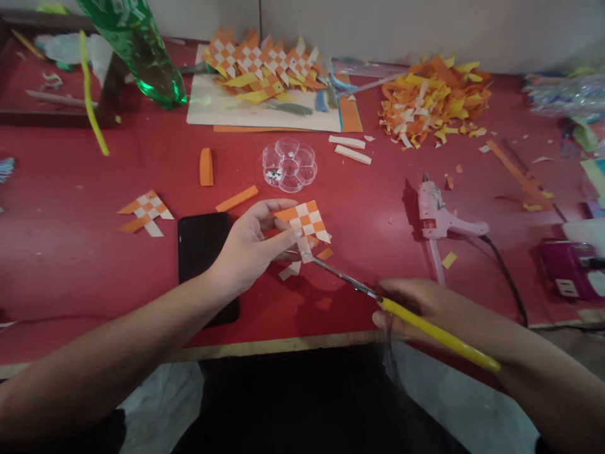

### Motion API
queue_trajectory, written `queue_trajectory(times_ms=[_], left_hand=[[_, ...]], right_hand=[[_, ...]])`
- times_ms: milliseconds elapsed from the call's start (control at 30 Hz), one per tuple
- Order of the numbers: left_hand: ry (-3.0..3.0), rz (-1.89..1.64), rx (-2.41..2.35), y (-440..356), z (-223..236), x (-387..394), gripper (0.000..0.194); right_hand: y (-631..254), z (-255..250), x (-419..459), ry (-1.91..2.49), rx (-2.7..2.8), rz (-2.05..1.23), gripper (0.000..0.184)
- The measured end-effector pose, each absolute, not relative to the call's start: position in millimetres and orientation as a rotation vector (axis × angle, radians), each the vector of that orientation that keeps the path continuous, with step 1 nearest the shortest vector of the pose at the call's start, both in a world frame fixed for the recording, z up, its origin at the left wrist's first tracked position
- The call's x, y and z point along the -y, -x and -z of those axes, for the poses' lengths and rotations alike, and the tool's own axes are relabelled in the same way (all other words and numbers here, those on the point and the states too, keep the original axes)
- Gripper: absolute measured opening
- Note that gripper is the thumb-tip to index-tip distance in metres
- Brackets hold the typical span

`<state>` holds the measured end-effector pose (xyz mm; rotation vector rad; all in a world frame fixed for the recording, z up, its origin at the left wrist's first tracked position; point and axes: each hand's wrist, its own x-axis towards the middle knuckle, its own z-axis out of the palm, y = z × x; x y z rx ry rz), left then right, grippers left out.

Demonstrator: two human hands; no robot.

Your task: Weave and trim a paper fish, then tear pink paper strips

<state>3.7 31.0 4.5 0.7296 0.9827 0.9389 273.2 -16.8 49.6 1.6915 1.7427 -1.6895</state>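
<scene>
My left hand [258, 243] pinches a woven paper fish [308, 221] in an orange and white checker pattern, held just above the red table. In my right hand [406, 302] are long scissors [439, 337] with yellow handles. Their blades reach left to a pale strip at the fish's lower end; whether they are closed on it I cannot tell. Small orange and white paper offcuts [290, 271] lie beneath the fish. A black phone [201, 249] rests partly under my left forearm. Further left lies another checkered paper fish [147, 211].
A clear flower-shaped case [289, 165] holds tiny pieces. Finished fish [265, 63] sit on paper sheets behind it, beside a green bottle [142, 57]. To the right are a scrap heap [435, 101], a pink glue gun [432, 211] with its cord, and a purple box [571, 268].
</scene>
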Motion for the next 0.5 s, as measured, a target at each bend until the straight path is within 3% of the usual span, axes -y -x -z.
queue_trajectory(times_ms=[233,500], left_hand=[[-0.733,-0.936,-1.0,-3.6,-4.7,-30.8,0.04],[-0.809,-1.006,-0.906,-2.3,-4.9,-32.3,0.03]], right_hand=[[-275.0,-46.6,16.3,-1.681,-1.7,1.75,0.04],[-279.5,-44.1,15.3,-1.742,-1.764,1.603,0.046]])
